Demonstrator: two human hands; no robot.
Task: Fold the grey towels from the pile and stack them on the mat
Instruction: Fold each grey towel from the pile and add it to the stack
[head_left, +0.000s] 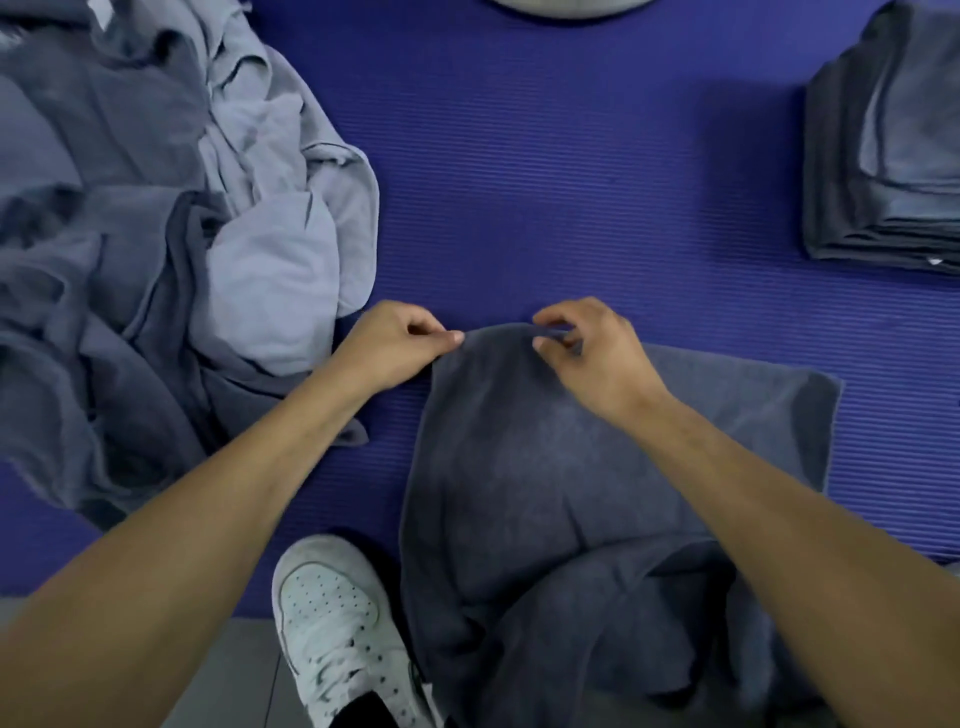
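A dark grey towel (530, 467) lies partly on the purple mat (571, 156) and drapes down toward me over my leg. My left hand (395, 343) pinches its far left corner between thumb and fingers. My right hand (587, 353) pinches the same far edge a little to the right. A loose pile of grey towels (156, 208) fills the left side. A stack of folded grey towels (883, 156) sits on the mat at the far right.
My white shoe (332, 623) rests at the mat's near edge, on grey floor (234, 675). A grey rounded object (566, 6) shows at the top edge. Open mat lies between the pile and the stack.
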